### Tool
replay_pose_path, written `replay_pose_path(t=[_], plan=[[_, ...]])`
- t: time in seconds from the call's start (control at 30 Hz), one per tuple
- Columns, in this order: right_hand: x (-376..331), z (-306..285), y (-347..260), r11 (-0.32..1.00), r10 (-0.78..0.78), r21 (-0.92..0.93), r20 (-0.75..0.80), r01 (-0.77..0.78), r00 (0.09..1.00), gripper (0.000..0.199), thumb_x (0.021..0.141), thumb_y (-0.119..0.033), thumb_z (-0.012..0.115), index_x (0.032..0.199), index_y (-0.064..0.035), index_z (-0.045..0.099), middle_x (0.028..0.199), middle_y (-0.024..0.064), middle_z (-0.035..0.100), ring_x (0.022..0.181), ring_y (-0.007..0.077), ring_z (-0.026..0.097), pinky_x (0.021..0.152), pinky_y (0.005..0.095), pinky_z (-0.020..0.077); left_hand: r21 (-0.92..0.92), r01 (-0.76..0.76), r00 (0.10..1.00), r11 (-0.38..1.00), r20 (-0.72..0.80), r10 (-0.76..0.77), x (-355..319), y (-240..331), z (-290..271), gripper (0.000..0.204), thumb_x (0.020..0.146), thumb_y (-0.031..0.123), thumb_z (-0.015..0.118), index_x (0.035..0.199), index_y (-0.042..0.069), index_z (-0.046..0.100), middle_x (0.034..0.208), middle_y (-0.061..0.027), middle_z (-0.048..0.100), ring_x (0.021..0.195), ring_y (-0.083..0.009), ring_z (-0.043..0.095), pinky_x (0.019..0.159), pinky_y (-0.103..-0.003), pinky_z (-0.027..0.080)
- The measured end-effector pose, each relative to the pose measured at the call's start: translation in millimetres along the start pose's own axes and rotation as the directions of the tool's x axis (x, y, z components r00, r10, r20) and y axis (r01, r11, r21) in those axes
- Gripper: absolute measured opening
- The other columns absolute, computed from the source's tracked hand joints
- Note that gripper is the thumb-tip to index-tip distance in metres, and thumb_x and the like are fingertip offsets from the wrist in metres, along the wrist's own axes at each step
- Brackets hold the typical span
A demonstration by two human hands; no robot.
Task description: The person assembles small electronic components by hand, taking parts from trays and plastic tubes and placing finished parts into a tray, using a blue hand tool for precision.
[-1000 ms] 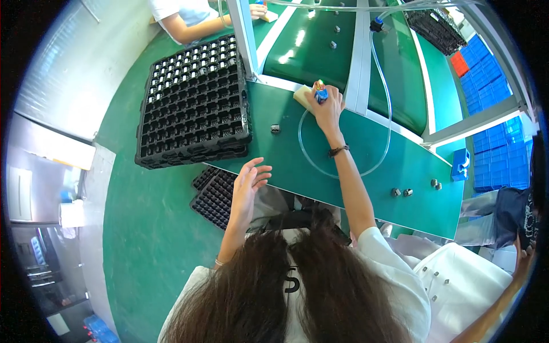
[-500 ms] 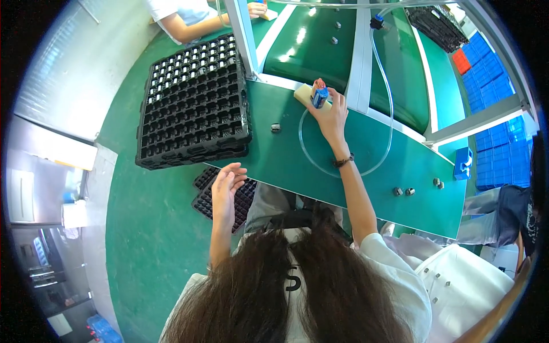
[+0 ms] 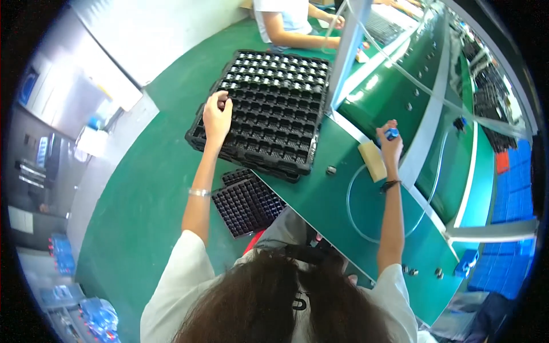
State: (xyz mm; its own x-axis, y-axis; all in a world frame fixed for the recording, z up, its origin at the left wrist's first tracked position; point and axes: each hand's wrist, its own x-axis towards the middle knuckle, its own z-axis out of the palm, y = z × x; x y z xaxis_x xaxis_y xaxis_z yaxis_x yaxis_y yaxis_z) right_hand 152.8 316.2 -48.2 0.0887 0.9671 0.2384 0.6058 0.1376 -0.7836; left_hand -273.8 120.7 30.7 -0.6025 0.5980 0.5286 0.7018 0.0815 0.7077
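Observation:
My left hand (image 3: 217, 116) reaches out over the left side of a stack of black compartment trays (image 3: 269, 108) and pinches a small dark part between its fingertips. My right hand (image 3: 390, 146) is stretched across the green workbench (image 3: 320, 200) and grips a small blue tool (image 3: 391, 134) with a thin clear hose (image 3: 357, 220) looping from it. A tan sponge block (image 3: 372, 161) lies just left of that hand.
A small metal part (image 3: 330, 170) sits on the bench beside the trays. Another black tray (image 3: 247, 203) lies lower, near my lap. A grey upright post (image 3: 346, 48) stands behind the trays. Another person in a white shirt (image 3: 286, 23) works at the far end. Blue crates (image 3: 503, 251) stand at the right.
My left hand has risen from near my lap up to the tray stack and closed on a small part. The right hand stays on the blue tool. The view has swung left.

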Motion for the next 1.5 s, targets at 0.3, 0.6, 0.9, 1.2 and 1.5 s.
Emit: replay_pose_path(t=[0.3, 0.6, 0.9, 1.2, 1.5], plan=[[91, 3, 22, 0.974, -0.184, -0.164, -0.19, 0.154, 0.964, 0.041, 0.073, -0.037, 0.067, 0.097, -0.0053, 0.062, 0.078, 0.0139, 0.064, 0.075, 0.0296, 0.062, 0.067, 0.0398, 0.0451, 0.581, -0.078, 0.993, 0.81, 0.118, 0.011, 83, -56, 41, 0.028, 0.073, 0.029, 0.064, 0.085, 0.004, 0.063, 0.089, -0.0161, 0.061, 0.088, -0.0319, 0.055, 0.081, -0.04, 0.044], [121, 9, 56, 0.968, -0.154, -0.234, -0.263, 0.092, 0.952, 0.042, 0.07, -0.04, 0.069, 0.099, -0.01, 0.062, 0.087, 0.0169, 0.064, 0.081, 0.0341, 0.061, 0.07, 0.0431, 0.0447, 0.582, 0.002, 0.989, 0.813, 0.118, -0.087, 97, -43, 50, 0.03, 0.063, 0.017, 0.074, 0.081, -0.002, 0.06, 0.088, -0.0228, 0.062, 0.085, -0.038, 0.06, 0.074, -0.044, 0.049], [54, -28, 8, 0.711, 0.229, 0.703, -0.273, 0.031, 0.934, 0.024, 0.075, -0.023, 0.071, 0.089, -0.0088, 0.057, 0.08, -0.0021, 0.058, 0.067, 0.0061, 0.05, 0.061, 0.0227, 0.0408, -0.077, 0.211, 0.939, 0.974, 0.293, -0.18, 78, -56, 15, 0.028, 0.081, 0.019, 0.061, 0.096, -0.005, 0.063, 0.076, -0.0094, 0.064, 0.068, -0.0196, 0.06, 0.067, -0.03, 0.048], [-102, -61, -46, 0.121, 0.317, 0.96, 0.202, -0.251, 0.926, 0.027, 0.085, -0.035, 0.058, 0.1, -0.0153, 0.048, 0.088, -0.0025, 0.053, 0.077, 0.0084, 0.051, 0.062, 0.0241, 0.0399, -0.577, 0.756, 0.6, -0.31, 0.8, -0.026, -79, 93, -2, 0.032, 0.092, 0.022, 0.046, 0.107, -0.005, 0.053, 0.108, -0.0212, 0.056, 0.085, -0.0197, 0.061, 0.076, -0.024, 0.054], [-192, -63, -102, 0.018, 0.318, 0.943, 0.31, -0.333, 0.896, 0.037, 0.089, -0.043, 0.047, 0.105, -0.0101, 0.046, 0.087, 0.0009, 0.053, 0.073, 0.0092, 0.051, 0.058, 0.022, 0.0432, -0.416, 0.908, 0.418, -0.05, 0.907, 0.043, -180, 167, 39, 0.04, 0.092, 0.02, 0.047, 0.122, -0.006, 0.044, 0.103, -0.0139, 0.059, 0.085, -0.0143, 0.057, 0.084, -0.024, 0.048]])
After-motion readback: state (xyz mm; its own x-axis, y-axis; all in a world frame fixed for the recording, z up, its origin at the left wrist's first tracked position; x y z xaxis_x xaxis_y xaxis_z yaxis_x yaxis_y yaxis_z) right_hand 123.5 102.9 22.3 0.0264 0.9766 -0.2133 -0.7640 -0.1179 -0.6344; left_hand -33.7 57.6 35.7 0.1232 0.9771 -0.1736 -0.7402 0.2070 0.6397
